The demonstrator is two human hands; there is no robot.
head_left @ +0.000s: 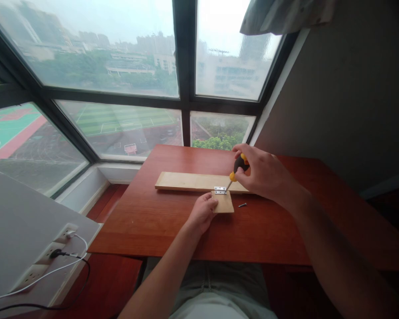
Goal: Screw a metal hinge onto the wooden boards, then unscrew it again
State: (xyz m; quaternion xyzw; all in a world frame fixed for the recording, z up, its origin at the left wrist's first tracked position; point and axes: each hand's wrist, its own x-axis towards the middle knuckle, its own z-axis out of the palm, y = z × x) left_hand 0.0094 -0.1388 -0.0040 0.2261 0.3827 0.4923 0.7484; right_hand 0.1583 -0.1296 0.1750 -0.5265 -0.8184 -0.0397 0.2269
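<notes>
My right hand (261, 170) is closed round the black and yellow handle of a screwdriver (241, 163). Its shaft slants down to the left, and the tip meets a small silver hinge (220, 190). The hinge lies along the far edge of a small square wooden board (224, 204). With thumb and fingers, my left hand (203, 210) pinches the left edge of that board. Just behind it lies a long pale wooden plank (186, 180), its right end hidden by my right hand. A loose screw (242, 205) rests to the right of the small board.
Everything lies on a reddish-brown wooden table (146, 221). Large windows (119, 53) stand beyond its far side, and a grey wall (335, 97) rises on the right. At the lower left, cables (86, 248) run from wall sockets (49, 252).
</notes>
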